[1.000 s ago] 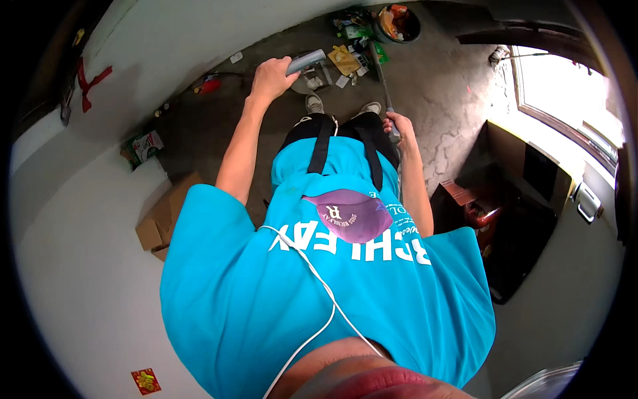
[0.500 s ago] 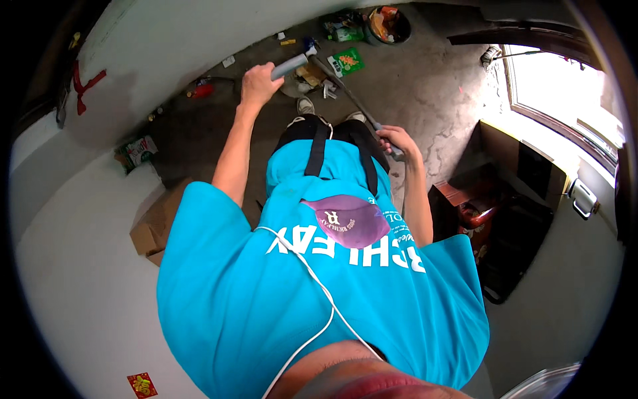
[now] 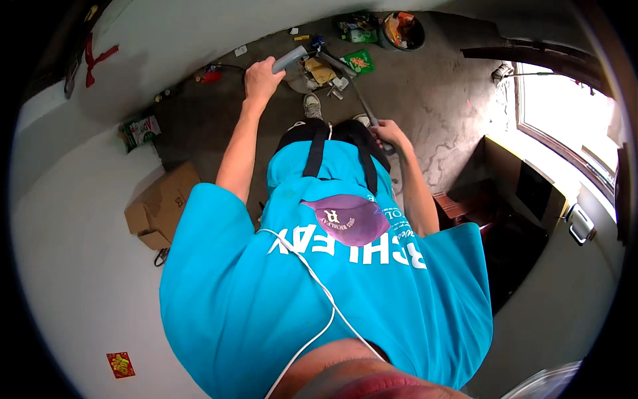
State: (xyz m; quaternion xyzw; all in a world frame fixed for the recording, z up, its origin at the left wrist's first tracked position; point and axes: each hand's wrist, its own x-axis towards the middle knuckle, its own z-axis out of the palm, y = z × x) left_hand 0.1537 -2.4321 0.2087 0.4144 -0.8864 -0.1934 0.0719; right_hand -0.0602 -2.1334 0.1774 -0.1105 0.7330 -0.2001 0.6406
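Hands: L [image 3: 261, 78] w/ dustpan handle [image 3: 290, 59], R [image 3: 387, 135] w/ broom [image 3: 351, 85].

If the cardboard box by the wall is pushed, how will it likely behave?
The cardboard box looks crumpled with loose flaps, so it would probably flex rather than stay stiff. It seems light and would likely slide on the floor, not roll.

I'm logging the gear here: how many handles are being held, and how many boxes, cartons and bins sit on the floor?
Handles held: 2, a grey handle in the left hand and a dark pole in the right hand
Brown cardboard box: 1
Green-and-white carton: 1
Round bin: 1
Total: 5
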